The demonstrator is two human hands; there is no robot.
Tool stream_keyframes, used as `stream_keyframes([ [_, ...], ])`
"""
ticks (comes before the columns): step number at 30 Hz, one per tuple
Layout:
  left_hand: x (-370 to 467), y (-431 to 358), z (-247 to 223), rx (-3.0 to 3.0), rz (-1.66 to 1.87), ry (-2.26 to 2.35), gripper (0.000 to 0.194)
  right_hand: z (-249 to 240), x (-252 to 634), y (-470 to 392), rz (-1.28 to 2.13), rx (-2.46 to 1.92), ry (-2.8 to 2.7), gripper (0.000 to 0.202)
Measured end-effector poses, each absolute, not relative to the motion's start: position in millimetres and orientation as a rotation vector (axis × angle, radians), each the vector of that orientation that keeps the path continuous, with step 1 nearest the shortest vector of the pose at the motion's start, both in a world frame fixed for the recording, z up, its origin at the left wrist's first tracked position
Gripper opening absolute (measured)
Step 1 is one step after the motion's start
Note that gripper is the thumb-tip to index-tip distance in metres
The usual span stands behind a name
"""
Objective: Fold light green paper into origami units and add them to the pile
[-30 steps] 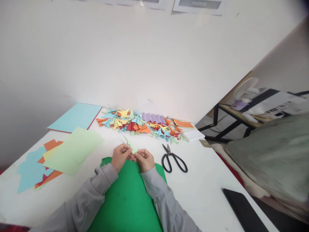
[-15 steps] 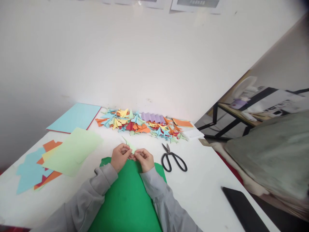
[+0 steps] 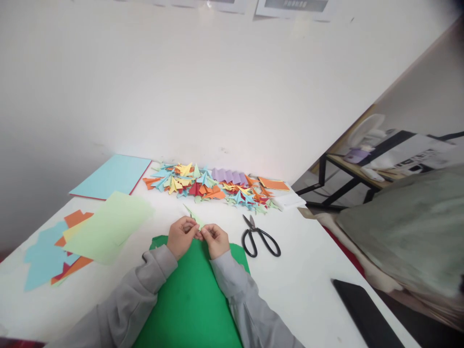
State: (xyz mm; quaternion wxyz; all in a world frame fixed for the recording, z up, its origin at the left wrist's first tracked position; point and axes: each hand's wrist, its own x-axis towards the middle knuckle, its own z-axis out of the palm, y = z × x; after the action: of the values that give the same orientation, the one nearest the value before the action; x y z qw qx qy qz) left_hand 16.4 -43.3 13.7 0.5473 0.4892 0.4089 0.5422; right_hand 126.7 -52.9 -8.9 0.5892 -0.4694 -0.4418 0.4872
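Observation:
Between my two hands is a small folded piece of light green paper (image 3: 195, 217), its narrow pointed end sticking out away from me. My left hand (image 3: 181, 237) pinches it from the left, fingers curled. My right hand (image 3: 216, 239) pinches its near end with thumb and forefinger, close beside the left fingertips. The part of the paper inside the fingers is hidden. Under my hands and forearms lies a green sheet (image 3: 192, 295). Black-handled scissors (image 3: 259, 237) lie to the right of my right hand, blades slightly apart and pointing away.
Along the wall lies a heap of small colored paper planes (image 3: 203, 186). To the left are a light green sheet (image 3: 112, 227), colored paper scraps (image 3: 47, 251) and a light blue sheet (image 3: 112, 176). A black flat object (image 3: 364, 311) lies at the right edge of the white table (image 3: 297, 285).
The folded paper has turned slightly, showing more of its pointed end. My right hand has shifted a little to the left. Everything on the table stays put.

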Motion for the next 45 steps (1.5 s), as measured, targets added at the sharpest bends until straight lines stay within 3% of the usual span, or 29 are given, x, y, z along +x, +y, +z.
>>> stream_keyframes([
  [17,14.6,-41.1,15.0,1.07,1.299,0.981,0.021,-11.9,130.0,-49.1,1.301,-0.992,-0.829,0.022],
  [45,16.0,-39.1,14.0,1.033,1.281,1.032,0.024,-8.3,127.8,-52.0,1.175,-1.025,-0.94,0.022],
])
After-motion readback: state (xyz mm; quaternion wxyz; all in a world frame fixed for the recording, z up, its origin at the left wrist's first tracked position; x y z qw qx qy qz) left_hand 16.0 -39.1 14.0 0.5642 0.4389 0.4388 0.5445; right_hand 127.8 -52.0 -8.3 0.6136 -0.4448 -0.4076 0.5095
